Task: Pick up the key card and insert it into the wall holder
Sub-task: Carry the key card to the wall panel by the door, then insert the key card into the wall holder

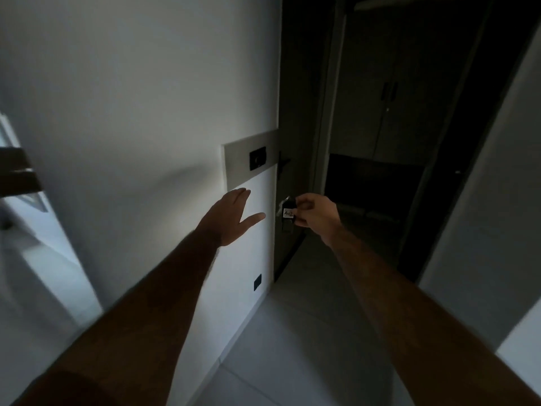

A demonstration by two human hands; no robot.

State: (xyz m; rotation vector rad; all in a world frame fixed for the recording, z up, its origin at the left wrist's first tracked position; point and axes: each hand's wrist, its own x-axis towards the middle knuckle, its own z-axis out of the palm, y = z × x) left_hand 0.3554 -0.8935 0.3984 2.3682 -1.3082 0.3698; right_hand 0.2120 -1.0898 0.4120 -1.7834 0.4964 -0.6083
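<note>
A small dark key card (288, 213) with a light label and a key ring on top hangs in the air, pinched by my right hand (317, 215) in front of the dark door edge. The black wall holder (257, 158) sits in a grey panel (238, 165) on the white wall, up and to the left of the card. My left hand (234, 216) is stretched out flat with fingers apart, close to the white wall just below the panel, holding nothing.
A dark door (295, 142) with a handle (283, 164) stands right of the panel. A black wall socket (257, 282) sits low on the wall. A dim corridor with cabinet doors (389, 118) lies ahead, over a pale tiled floor (292, 347).
</note>
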